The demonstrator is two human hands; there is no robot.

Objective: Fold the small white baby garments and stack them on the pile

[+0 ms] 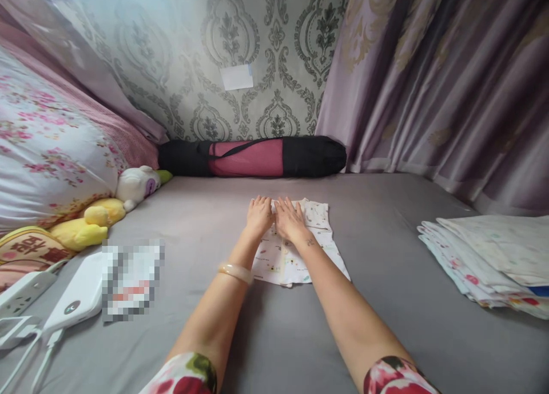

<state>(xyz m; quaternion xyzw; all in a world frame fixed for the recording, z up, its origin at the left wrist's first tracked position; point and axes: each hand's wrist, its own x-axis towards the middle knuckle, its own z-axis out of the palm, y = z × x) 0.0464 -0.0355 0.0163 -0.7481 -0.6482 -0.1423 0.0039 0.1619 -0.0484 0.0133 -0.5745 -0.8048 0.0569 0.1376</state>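
A small white printed garment [270,268] lies folded on the grey bedsheet in front of me, its upper part turned over in a flap. On its far left corner rests my left hand [258,215], fingers pointing away and pressed down on the cloth; a pale bangle [235,272] circles that wrist. Close beside it, almost touching, my right hand [290,219] lies flat with fingers spread over the garment's far edge. The fabric directly beneath both palms is hidden.
To the right sits a stack of folded printed cloths [484,262]. A black and pink roll bag [246,157] lies along the wall. At left are plush toys [81,231], a power strip [21,294], a white power bank [81,291] with cables, and a blurred packet [132,279].
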